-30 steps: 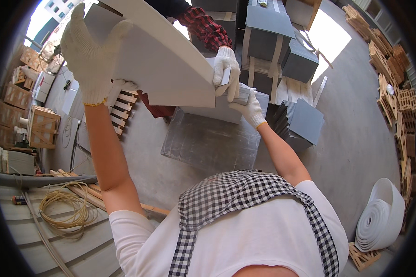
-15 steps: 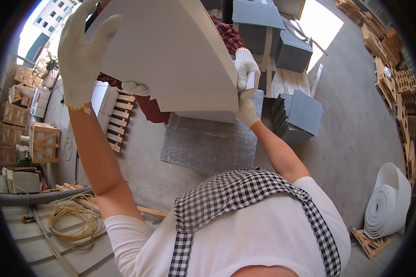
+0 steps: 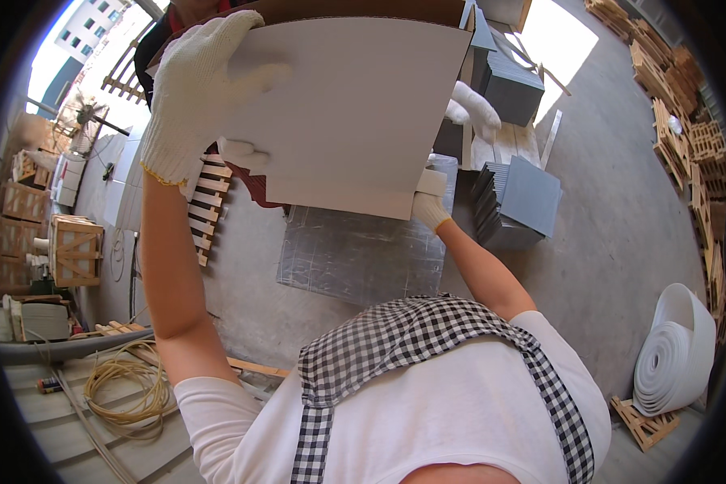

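Observation:
A large white cardboard box (image 3: 339, 113) is held up in front of me, its broad face tilted toward me and a brown inner side showing along the top edge. My left hand (image 3: 198, 101), in a white knit glove, grips its upper left part, fingers reaching the top edge and thumb lying blurred over the face. At the lower right corner my right hand (image 3: 430, 206), gloved too, holds the edge from below; its fingers are mostly hidden. A co-worker behind the box has one gloved hand (image 3: 244, 153) at its left side and another (image 3: 476, 109) by its right edge.
Under the box stands a plastic-wrapped grey stack (image 3: 355, 254). Grey panels (image 3: 532, 198) lean at the right near stacked boxes (image 3: 512, 89). Wooden pallets (image 3: 694, 161) line the far right, with a white foam roll (image 3: 665, 363) below. Coiled hose (image 3: 125, 387) lies lower left.
The box has turned, its face now squarer to me and its brown top side visible. My left hand moved right onto it. The co-worker's right-side hand moved outward from the corner.

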A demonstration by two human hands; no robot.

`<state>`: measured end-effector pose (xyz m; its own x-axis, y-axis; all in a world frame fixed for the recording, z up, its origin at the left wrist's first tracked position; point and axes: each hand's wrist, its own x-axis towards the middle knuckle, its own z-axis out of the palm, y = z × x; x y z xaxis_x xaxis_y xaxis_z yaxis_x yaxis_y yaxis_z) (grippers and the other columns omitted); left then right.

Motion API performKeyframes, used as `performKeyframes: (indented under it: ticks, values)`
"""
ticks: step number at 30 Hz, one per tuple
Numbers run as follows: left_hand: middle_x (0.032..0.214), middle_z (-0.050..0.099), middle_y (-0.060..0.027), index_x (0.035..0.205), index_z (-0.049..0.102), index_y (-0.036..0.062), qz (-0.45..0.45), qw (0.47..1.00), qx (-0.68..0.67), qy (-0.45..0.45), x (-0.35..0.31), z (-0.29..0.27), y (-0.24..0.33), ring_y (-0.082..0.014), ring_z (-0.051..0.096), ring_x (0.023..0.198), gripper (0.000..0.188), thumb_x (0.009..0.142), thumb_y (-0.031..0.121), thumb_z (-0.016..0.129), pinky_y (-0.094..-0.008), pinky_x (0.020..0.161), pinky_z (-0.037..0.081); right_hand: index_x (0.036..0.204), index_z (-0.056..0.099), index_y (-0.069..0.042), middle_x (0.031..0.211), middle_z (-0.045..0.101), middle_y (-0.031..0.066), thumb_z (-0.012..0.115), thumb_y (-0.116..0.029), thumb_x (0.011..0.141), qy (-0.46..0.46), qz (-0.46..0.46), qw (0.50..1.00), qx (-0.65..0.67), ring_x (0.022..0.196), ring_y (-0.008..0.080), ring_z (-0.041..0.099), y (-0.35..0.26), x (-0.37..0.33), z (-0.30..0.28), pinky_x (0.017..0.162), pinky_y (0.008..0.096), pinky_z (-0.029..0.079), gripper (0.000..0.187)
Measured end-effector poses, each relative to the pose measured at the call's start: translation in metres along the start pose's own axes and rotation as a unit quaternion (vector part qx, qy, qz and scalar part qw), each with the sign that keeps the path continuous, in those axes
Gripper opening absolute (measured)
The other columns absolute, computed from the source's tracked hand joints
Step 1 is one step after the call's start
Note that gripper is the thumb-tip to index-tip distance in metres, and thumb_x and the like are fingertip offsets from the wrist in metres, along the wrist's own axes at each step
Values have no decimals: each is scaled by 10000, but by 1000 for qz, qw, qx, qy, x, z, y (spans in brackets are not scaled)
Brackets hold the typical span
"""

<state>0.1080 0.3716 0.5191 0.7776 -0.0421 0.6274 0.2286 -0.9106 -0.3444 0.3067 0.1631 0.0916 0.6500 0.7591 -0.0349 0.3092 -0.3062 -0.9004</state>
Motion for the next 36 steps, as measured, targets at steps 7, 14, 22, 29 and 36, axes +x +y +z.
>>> performKeyframes:
  ticks: [7,14,22,29,36]
  values:
    - [840,676,-107,1097,681,42,-136,973,-136,-129,22,-9,6,-167,657,750,375,801,268,731,-279,673,524,1408,431,-121,1398,543,121,504,-379,997,-57,49,996,-56,1298,260,516,6,-3,-5,1047,377,444,491]
    - [740,671,-81,1010,705,21,-136,952,-142,-233,10,-10,6,-172,629,619,338,838,312,714,-290,599,518,1376,482,-134,1377,569,115,472,-370,1004,-82,78,990,-82,1298,256,519,16,1,1,1047,376,440,442]
    - [751,631,-94,864,653,18,-55,975,-115,-182,-37,22,15,-263,628,728,323,787,322,727,-389,691,504,1317,562,-133,1323,615,102,463,-321,1004,-115,94,980,-132,1277,269,538,20,-14,8,1032,382,451,378]
    - [760,644,-88,808,685,71,-130,966,-131,-182,-49,37,34,-279,630,775,275,758,337,732,-405,697,493,1275,616,-105,1266,665,101,567,-276,945,-141,2,970,-198,1213,308,591,35,-29,-2,993,387,478,375]
    - [703,623,-65,737,650,66,-49,988,-110,-101,-68,68,54,-270,614,710,267,756,315,744,-411,667,464,1232,612,-58,1194,677,200,610,-315,908,-55,101,993,-20,1150,384,619,43,-35,-6,960,433,489,413]
